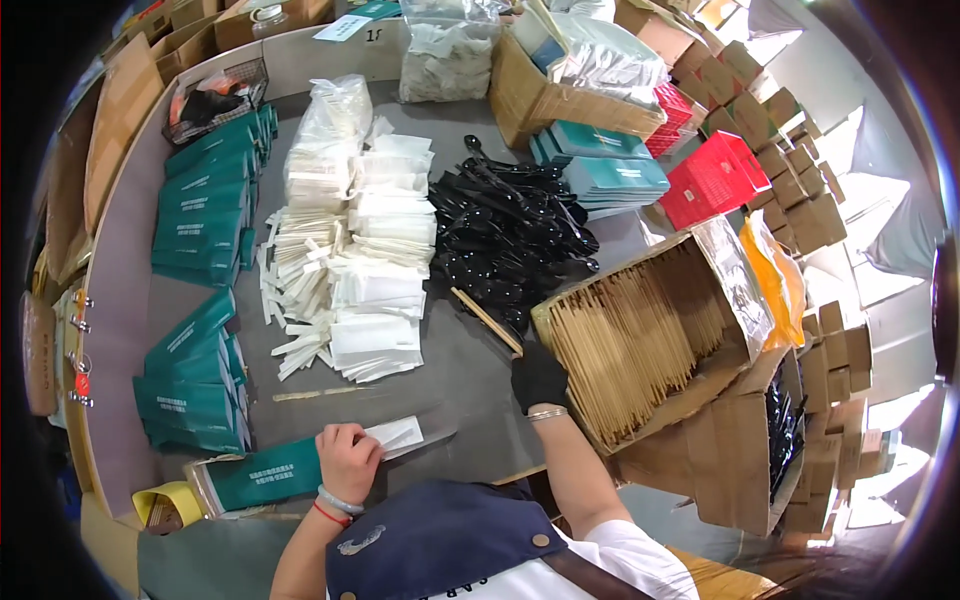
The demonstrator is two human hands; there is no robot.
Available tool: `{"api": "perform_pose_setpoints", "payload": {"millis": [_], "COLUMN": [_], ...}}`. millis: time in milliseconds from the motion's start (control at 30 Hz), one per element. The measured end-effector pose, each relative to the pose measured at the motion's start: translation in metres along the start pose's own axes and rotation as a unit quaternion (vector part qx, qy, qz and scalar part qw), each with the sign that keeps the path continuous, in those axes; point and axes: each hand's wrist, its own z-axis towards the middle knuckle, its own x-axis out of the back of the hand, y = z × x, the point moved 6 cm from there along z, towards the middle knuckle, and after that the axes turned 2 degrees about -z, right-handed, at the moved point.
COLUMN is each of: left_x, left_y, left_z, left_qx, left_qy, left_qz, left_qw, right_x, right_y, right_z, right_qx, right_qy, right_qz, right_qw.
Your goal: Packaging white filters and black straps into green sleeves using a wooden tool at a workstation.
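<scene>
My left hand (350,460), bare, is closed with curled fingers over a teal printed sleeve (262,474) near the table's front edge. A white paper packet (402,434) sticks out to the right from under those fingers, with clear film around its end. My right hand (540,378), in a black glove, grips a pair of wooden chopsticks (486,320) pointing up and left. Beside it stands an open carton (700,390) lined with film, packed with wooden chopsticks (635,345). Beyond the glove lies a heap of black plastic spoons (500,225).
White paper packets (375,270) are piled mid-table. Stacks of teal sleeves (200,225) line the left wall; more teal packs (610,170) lie at the back right. A yellow container (165,505), wire basket (215,105), red box (715,180) and cardboard box (560,105) stand around the edges.
</scene>
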Motion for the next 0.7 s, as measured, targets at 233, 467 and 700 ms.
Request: {"api": "perform_pose_setpoints", "payload": {"millis": [233,467,700], "left_x": [0.009,0.002,0.026], "left_y": [0.007,0.019,0.005], "left_z": [-0.006,-0.027,-0.039], "left_qx": [-0.050,-0.094,-0.015], "left_qy": [0.015,-0.043,-0.044], "left_qz": [0.039,0.129,0.098], "left_qw": [0.998,0.986,0.994], "right_x": [0.046,-0.020,0.002], "right_y": [-0.046,-0.132,-0.112], "right_z": [-0.029,-0.082,-0.077], "right_qx": [0.173,0.417,0.361], "right_qy": [-0.036,-0.180,-0.170], "right_qz": [0.099,0.098,0.126], "right_qw": [0.979,0.885,0.908]}}
